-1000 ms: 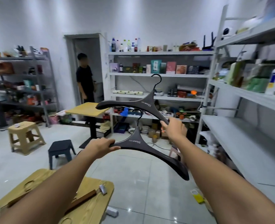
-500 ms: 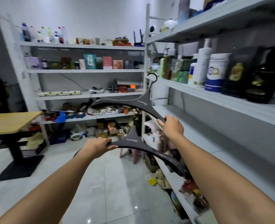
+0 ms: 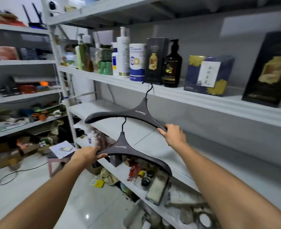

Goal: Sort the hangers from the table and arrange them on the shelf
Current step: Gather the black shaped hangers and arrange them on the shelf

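Observation:
I hold two dark wide-shouldered hangers in front of a grey metal shelf unit. My right hand point(image 3: 173, 135) grips the right arm of the upper hanger point(image 3: 128, 114), whose hook reaches up to the front edge of the bottle shelf point(image 3: 202, 100). My left hand point(image 3: 88, 154) grips the left arm of the lower hanger point(image 3: 133, 152), held nearer to me and lower. The lower hanger's hook rises just behind the upper hanger's body. An empty white shelf board point(image 3: 136, 129) lies behind both hangers.
Bottles, tubs and dark boxes point(image 3: 156, 61) line the shelf above the hangers. The lowest shelf point(image 3: 146, 179) holds clutter. A second shelving unit point(image 3: 21, 95) stands to the left, with a small stool point(image 3: 59, 156) and loose items on the floor.
My view has swung right, from the room and table to the grey shelf unit. Both hands have carried the hangers up close to it, and the upper hook now reaches the bottle shelf's edge.

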Available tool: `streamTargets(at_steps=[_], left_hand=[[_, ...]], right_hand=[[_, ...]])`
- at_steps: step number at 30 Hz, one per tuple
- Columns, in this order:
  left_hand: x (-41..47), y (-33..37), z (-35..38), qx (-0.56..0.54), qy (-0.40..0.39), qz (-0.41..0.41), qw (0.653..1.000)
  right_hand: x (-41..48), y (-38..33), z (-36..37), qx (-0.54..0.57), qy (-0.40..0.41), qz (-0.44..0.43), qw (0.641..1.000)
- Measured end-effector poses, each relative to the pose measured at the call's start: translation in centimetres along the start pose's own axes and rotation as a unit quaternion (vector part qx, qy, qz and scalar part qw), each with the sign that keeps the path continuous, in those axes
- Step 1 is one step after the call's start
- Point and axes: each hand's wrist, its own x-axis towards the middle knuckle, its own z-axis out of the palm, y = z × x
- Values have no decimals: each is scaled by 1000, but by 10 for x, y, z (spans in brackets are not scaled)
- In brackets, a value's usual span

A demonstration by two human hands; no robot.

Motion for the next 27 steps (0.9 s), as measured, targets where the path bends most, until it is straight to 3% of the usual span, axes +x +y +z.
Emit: streamTargets(at_steps=[9, 16, 27], left_hand=[[-4, 22, 39, 26, -3, 59, 998], [-10, 37, 63, 4, -13, 112, 994], [3, 148, 46, 24, -1, 212, 977]], right_hand=[[-54, 50, 8, -86, -17, 29, 996], [-88, 87, 0, -102, -1, 101, 990], [-140, 195, -69, -115, 50, 255, 959]])
